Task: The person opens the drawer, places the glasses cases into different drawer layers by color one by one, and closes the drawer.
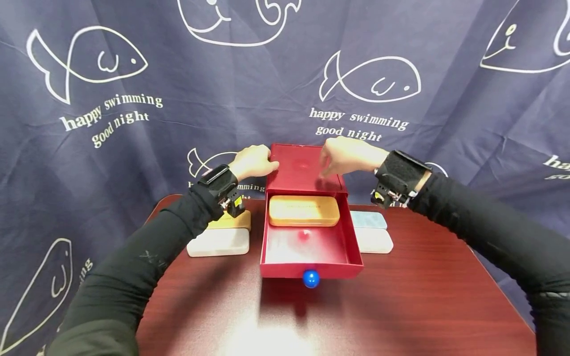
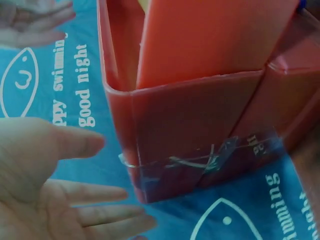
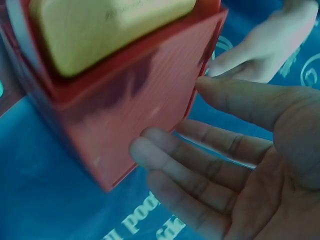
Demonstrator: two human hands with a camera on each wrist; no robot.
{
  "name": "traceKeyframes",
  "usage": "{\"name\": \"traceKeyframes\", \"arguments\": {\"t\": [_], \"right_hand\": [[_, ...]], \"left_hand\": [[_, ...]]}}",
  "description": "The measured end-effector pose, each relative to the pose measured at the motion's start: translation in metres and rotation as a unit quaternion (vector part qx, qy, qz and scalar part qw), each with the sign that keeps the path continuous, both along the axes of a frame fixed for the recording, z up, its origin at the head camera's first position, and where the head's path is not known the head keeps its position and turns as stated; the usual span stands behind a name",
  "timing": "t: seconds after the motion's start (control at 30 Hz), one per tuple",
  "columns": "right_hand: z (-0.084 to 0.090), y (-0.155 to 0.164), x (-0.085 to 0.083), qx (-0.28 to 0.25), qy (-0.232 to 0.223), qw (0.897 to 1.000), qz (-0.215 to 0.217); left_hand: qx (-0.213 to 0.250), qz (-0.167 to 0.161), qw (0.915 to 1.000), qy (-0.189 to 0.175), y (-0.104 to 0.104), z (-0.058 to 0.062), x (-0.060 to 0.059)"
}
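A red box [image 1: 291, 163] stands at the back of the table with its drawer [image 1: 271, 270] pulled out toward me. Inside the drawer's back part lies a yellow case [image 1: 304, 208] with printed lettering, and a blue round knob [image 1: 311, 279] sits on the drawer front. My left hand [image 1: 253, 162] is at the box's left rear edge; the left wrist view shows its fingers extended beside the box corner. Over the right part of the box top hovers my right hand [image 1: 349, 154], blurred. Its fingers are loosely bent and hold nothing in the right wrist view.
Left of the box lie another yellow case [image 1: 230, 221] and a white case [image 1: 219, 243]. On the right lie a light blue case [image 1: 369, 219] and a second white case [image 1: 375, 241]. A dark fish-patterned curtain [image 1: 249, 99] hangs behind the brown table [image 1: 423, 296].
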State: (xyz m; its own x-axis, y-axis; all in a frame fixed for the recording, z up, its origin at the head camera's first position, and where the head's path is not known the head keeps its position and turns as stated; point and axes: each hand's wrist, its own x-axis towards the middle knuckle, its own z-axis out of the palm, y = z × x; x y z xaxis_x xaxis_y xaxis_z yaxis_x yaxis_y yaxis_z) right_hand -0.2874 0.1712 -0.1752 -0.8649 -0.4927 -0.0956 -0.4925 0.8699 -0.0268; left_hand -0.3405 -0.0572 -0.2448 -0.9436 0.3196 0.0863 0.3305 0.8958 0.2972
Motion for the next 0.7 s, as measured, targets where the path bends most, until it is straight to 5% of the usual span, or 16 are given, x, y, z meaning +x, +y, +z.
{"name": "traceKeyframes", "arguments": {"t": [0.47, 0.7], "right_hand": [[-0.023, 0.042, -0.042, -0.112, -0.095, 0.981, -0.129], [-0.045, 0.054, -0.048, -0.148, -0.153, 0.966, -0.145]], "left_hand": [[0.027, -0.038, 0.9808, 0.189, -0.044, 0.011, 0.041], [0.054, -0.041, 0.9796, 0.189, -0.072, -0.01, 0.046]]}}
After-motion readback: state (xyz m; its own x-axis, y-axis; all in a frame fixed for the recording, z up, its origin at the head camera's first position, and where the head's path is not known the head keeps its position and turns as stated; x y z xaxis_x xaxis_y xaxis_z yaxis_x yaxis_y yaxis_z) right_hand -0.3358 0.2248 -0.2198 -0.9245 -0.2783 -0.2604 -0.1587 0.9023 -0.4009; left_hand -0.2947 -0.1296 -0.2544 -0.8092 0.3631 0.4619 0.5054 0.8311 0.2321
